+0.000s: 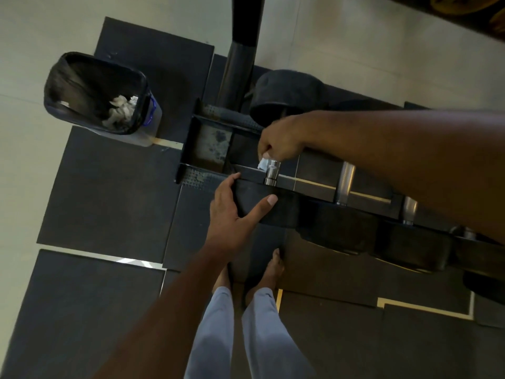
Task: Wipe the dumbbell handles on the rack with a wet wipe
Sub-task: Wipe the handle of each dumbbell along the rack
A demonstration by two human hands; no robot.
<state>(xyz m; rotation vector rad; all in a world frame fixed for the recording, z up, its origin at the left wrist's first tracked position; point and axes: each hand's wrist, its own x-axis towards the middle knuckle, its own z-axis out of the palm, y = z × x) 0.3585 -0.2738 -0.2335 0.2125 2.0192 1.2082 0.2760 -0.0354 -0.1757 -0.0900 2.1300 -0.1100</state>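
While the left hand point(235, 212) rests on the near head point(259, 203) of the end dumbbell, fingers straight and thumb spread wide along its top, the right hand point(281, 140) reaches in from above. Its fingers are curled, pinching a white wipe point(263, 162) against the far end of the steel handle point(272, 173). This dumbbell sits at the left end of the rack point(196, 173), with further handles point(345, 181) to its right (partly hidden by the forearm). A lined bin point(95, 91) holding crumpled wipes stands well left, on the floor mats point(109, 192). Bare feet point(273, 269) show below the rack.
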